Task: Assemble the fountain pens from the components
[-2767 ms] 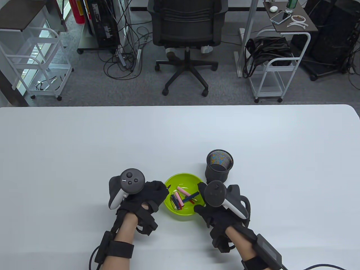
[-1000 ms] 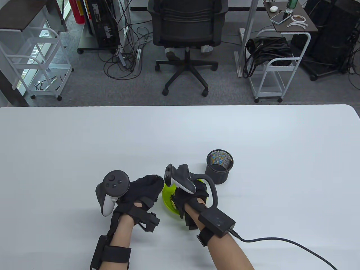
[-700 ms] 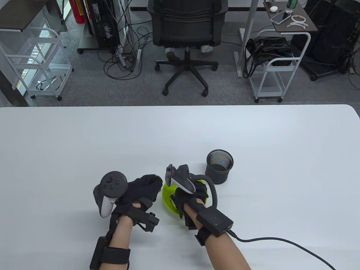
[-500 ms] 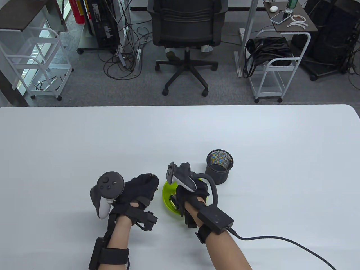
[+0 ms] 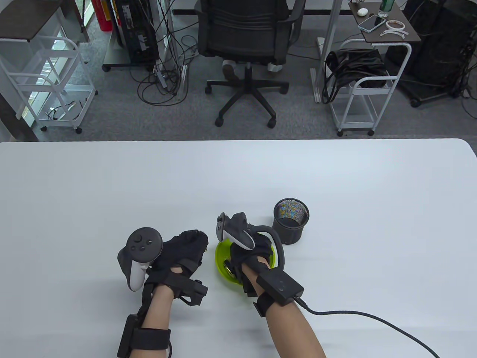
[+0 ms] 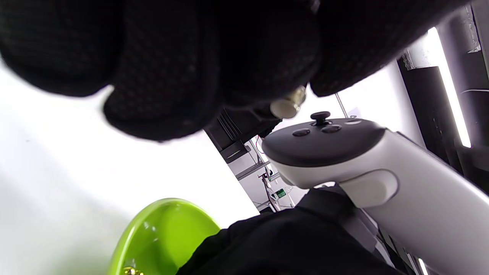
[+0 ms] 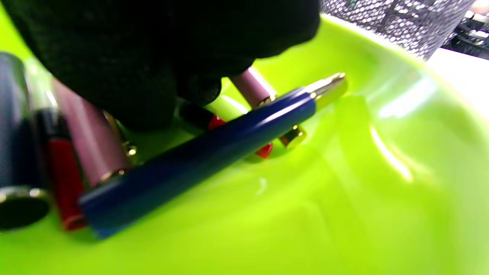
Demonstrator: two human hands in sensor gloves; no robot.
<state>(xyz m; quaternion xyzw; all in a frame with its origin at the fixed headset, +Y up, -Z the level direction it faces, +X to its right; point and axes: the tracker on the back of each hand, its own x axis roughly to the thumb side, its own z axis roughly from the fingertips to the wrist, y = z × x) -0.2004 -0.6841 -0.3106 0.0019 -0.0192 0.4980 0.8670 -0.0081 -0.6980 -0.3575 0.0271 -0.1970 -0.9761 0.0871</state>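
A lime green bowl point(image 5: 222, 262) holds loose pen parts. My right hand point(image 5: 261, 244) reaches down into it and covers most of it. In the right wrist view my right hand's fingertips point(image 7: 198, 91) touch the pile beside a pink barrel point(image 7: 91, 145). A blue barrel with a gold nib point(image 7: 198, 156) lies across the bowl point(image 7: 344, 214), with red parts point(image 7: 65, 172) and a dark cap point(image 7: 15, 152) beside it. Whether the fingers grip anything is hidden. My left hand point(image 5: 188, 248) is curled just left of the bowl and pinches a small metal-ended pen part point(image 6: 288, 107).
A black mesh pen cup point(image 5: 290, 220) stands just behind and right of the bowl; it also shows in the right wrist view point(image 7: 382, 19). My right wrist's cable point(image 5: 372, 320) trails right across the white table point(image 5: 111, 179). An office chair point(image 5: 246, 37) is beyond the far edge.
My right hand has swung from the bowl's right side to over the bowl and dipped into it. My left hand has drifted a little left, still curled.
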